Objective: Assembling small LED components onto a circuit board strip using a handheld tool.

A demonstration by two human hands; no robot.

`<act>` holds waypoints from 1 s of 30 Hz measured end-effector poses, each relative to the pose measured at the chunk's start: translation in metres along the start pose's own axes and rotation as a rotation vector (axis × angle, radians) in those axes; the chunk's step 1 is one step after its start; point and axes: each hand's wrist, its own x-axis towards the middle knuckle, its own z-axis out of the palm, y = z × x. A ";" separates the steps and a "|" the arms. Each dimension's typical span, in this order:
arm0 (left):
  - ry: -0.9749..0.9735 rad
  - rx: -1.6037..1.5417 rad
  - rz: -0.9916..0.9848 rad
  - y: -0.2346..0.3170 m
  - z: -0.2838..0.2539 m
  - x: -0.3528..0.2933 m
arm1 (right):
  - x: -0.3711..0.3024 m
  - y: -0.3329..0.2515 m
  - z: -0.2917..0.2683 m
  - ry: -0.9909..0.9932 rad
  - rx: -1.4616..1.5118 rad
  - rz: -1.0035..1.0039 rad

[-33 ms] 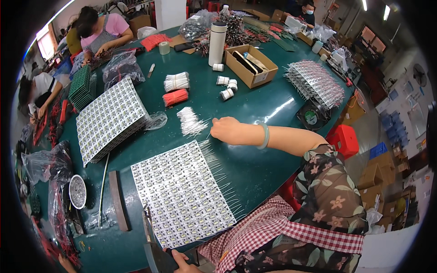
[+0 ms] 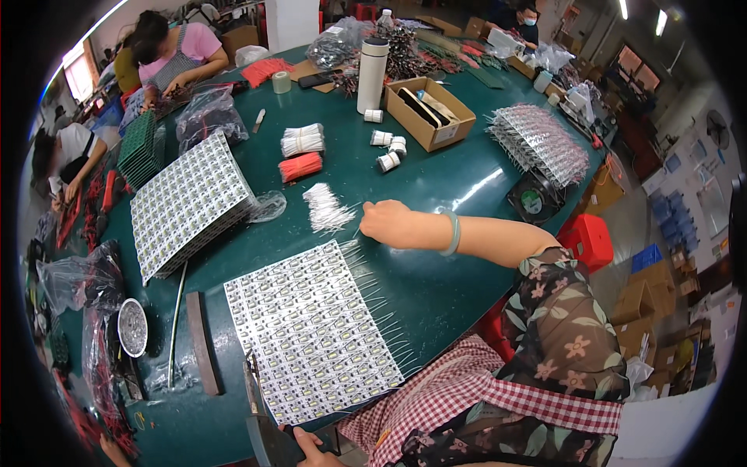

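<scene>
Reaching right hand [image 2: 383,223], one white wire pile [image 2: 327,208] beside, two wire bundles [image 2: 302,140]

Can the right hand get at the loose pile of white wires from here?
Probably yes: the right hand is just to the right of the loose pile of white wires, and no bulky object shows between them.

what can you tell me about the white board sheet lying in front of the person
The white board sheet is a flat, roughly square panel covered in close rows of small, pale yellowish parts and dark marks. Thin white wires jut outward along its right edge. It lies skewed on the green table, its upper right corner nearest the right hand. A slim tool sits by its lower left edge; whether they touch is unclear.
</scene>
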 end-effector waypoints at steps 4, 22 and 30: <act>-0.019 -0.083 -0.023 -0.011 0.003 0.000 | -0.002 -0.005 -0.004 -0.096 -0.047 -0.004; 0.119 -0.352 -0.139 -0.028 -0.008 -0.009 | 0.029 -0.182 -0.024 0.637 0.801 -0.335; 0.127 -0.184 -0.077 -0.053 -0.011 -0.021 | 0.037 -0.209 0.002 0.637 0.784 -0.403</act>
